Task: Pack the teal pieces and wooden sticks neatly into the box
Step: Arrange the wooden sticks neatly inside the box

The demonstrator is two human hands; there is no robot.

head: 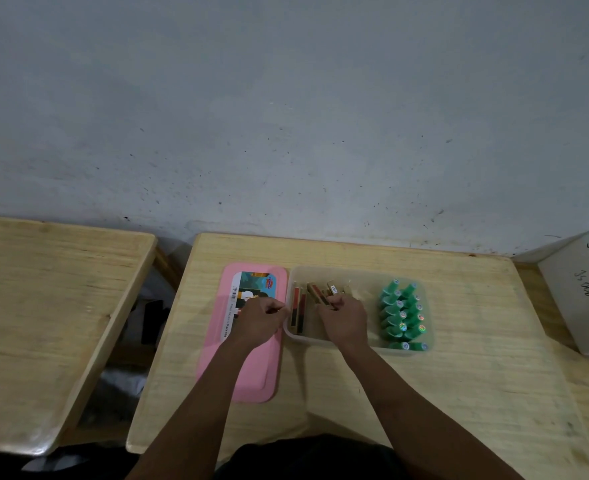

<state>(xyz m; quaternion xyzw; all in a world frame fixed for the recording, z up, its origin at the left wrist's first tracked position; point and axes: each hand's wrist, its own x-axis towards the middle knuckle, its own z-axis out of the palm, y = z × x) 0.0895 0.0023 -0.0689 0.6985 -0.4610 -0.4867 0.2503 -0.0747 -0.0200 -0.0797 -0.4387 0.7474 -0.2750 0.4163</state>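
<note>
The right hand (343, 320) grips wooden sticks (315, 293) inside the box (303, 339), their long axis toward the far edge of the worktop (483, 317); the left hand (260, 318) is curled, its grasp unclear.

Clerk: Which items could not be confirmed?
Inspector: The right hand (343, 320) covered the near ends of the wooden sticks (315, 293) it gripped; their count was not established. The left hand (260, 320) hid part of the label (255, 287) on the lid (244, 375); its print was too small to read.
Clerk: Anything cut off?
Inspector: The white carton (584, 296) ran past the right edge. Whether the left hand held anything was unclear.
</note>
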